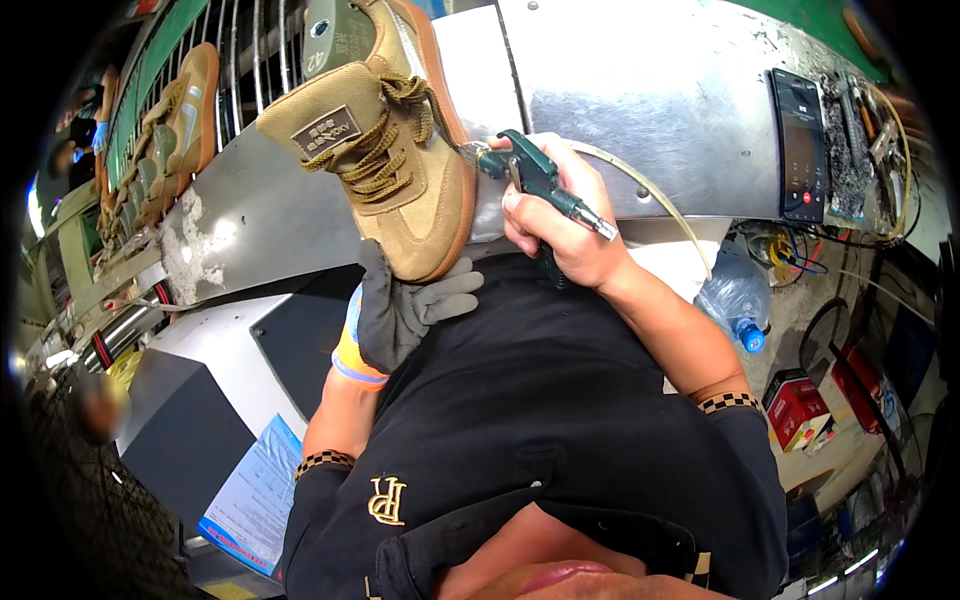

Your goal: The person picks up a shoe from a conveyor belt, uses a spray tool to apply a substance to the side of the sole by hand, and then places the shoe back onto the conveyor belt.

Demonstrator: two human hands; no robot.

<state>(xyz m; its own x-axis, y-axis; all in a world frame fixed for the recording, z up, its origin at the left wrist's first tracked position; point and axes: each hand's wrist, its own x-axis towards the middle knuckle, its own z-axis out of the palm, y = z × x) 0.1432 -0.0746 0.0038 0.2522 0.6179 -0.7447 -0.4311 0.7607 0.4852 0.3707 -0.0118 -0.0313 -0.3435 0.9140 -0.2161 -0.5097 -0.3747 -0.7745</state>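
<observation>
A tan lace-up sneaker (425,205) with a gum sole stands at the near edge of the metal worktop, toe toward me. Its tongue is folded outward, and a green shoe last (338,42) fills the opening. My left hand (405,310), in a grey glove, is around the toe, thumb on one side and fingers at the sole edge. Bare, my right hand (570,220) grips a dark green air blow gun (532,165). The nozzle points left, close to the sneaker's right side above the sole; whether it touches I cannot tell.
More tan sneakers (185,120) line a barred conveyor at left. On the metal worktop (650,90) a phone (798,145) lies at right, beside a tray of tools (855,150). A pale hose (660,195) curves past my right hand. A plastic bottle (737,295) and red box (797,410) are lower right.
</observation>
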